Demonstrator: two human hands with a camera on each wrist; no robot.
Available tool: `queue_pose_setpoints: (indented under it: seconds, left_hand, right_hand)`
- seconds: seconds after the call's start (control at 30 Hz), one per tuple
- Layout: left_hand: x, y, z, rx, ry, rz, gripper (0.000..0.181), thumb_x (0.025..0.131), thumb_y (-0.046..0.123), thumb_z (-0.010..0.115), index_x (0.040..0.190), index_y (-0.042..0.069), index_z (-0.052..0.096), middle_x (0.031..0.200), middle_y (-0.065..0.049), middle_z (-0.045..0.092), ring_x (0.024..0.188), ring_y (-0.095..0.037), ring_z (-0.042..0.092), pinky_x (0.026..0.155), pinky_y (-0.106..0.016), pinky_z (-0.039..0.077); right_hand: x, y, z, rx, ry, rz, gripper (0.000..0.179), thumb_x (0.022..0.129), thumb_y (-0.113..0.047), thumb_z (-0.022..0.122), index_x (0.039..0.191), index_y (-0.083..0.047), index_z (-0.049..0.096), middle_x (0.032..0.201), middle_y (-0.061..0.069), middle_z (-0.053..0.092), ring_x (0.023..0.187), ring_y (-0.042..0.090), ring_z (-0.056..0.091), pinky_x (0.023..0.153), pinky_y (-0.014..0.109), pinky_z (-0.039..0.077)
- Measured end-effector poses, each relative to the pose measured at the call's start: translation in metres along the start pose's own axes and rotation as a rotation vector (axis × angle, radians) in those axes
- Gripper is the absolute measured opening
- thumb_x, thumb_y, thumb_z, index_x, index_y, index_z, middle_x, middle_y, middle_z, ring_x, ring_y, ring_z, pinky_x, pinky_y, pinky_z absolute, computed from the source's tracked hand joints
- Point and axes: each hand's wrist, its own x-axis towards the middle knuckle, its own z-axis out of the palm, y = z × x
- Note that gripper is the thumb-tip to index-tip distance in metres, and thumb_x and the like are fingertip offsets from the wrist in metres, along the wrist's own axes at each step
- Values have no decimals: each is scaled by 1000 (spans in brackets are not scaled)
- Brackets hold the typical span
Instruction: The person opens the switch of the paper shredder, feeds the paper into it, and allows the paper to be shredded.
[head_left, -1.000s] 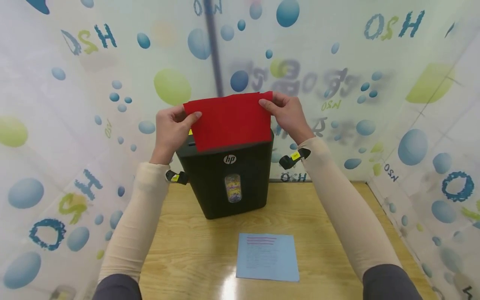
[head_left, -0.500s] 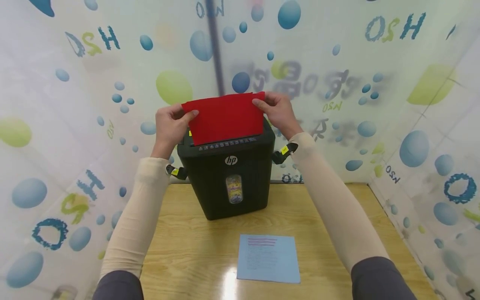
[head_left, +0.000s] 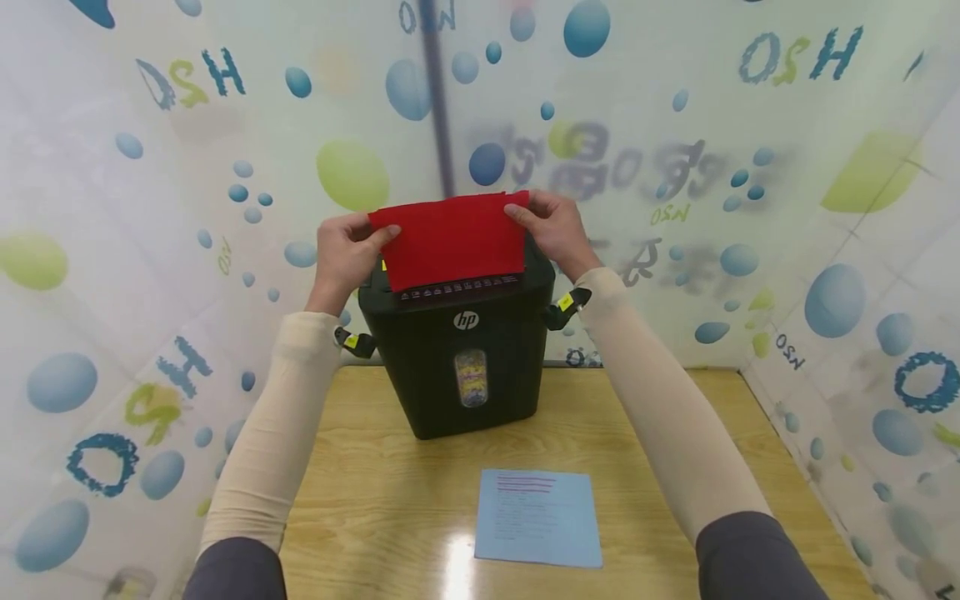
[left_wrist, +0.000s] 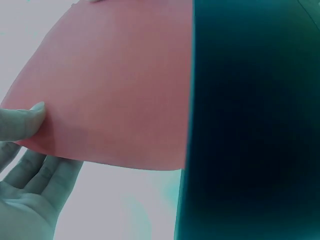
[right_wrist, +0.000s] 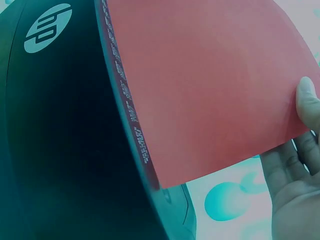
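Note:
A sheet of red paper [head_left: 453,242] stands upright over the top of a black HP paper shredder [head_left: 420,358], its lower edge at the feed area just behind a row of small icons. My left hand [head_left: 343,254] pinches the sheet's upper left corner, thumb in front and fingers behind. The upper right corner is pinched the same way by my right hand [head_left: 558,232]. In the left wrist view the red paper [left_wrist: 120,85] bows slightly between the hands. The right wrist view shows the red paper's [right_wrist: 210,90] lower edge running along the icon strip [right_wrist: 127,100].
A light blue printed sheet [head_left: 536,533] with red lines near its top lies on the wooden table [head_left: 390,500] in front of the shredder. A window [head_left: 472,379] in the shredder's front shows colourful shreds. Patterned curtain walls [head_left: 637,100] enclose the table's back and sides.
Both hands brought the red paper back and down onto the shredder's top, uncovering the icon strip. The right hand shifted slightly left. Over the last half second little moved.

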Motion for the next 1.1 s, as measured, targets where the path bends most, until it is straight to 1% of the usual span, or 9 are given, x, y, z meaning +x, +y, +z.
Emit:
queue_pose_setpoints:
  seconds: [0.2,0.43,0.53,0.77,1.0,1.1]
  left_hand:
    - [0,-1,-1,7,-18,-2,38,96,36,71,126,13,74,118,-12,76,103,-18,70,89,-29,56]
    - [1,2,-3,7,-23,1,38,96,38,71,126,14,74,118,-12,76,104,-17,69,88,-28,55]
    - [1,2,-3,3,-26,-2,38,96,37,71,126,14,74,118,-12,76,104,-17,69,88,-28,56]
    - [2,1,-4,25,-35,-8,39,96,38,71,127,14,74,119,-11,76,106,-18,68,90,-31,56]
    - [4,0,-4,22,-31,9,38,96,38,71,125,14,75,118,-11,76,104,-17,70,91,-31,56]
    - [5,-2,-4,16,-40,-4,39,96,39,72,126,14,74,118,-11,76,104,-16,69,93,-32,56]
  right_hand:
    - [2,2,2,0,-1,2,36,94,-38,74,124,-18,74,116,6,75,108,19,68,105,36,53]
    - [3,1,2,12,10,-45,31,94,-36,74,116,-14,76,111,6,75,106,20,67,103,36,52]
    - [3,2,3,16,9,-47,31,94,-36,74,116,-14,76,111,6,75,107,20,67,103,37,52]
    - [3,2,3,27,4,-50,31,95,-35,74,116,-12,76,112,8,75,108,21,66,103,38,52]
    - [5,2,3,48,11,-45,31,95,-34,74,116,-11,75,112,8,74,107,21,66,103,38,52]
    - [5,3,4,40,11,-39,31,95,-34,74,115,-10,75,111,9,75,106,21,66,103,38,52]
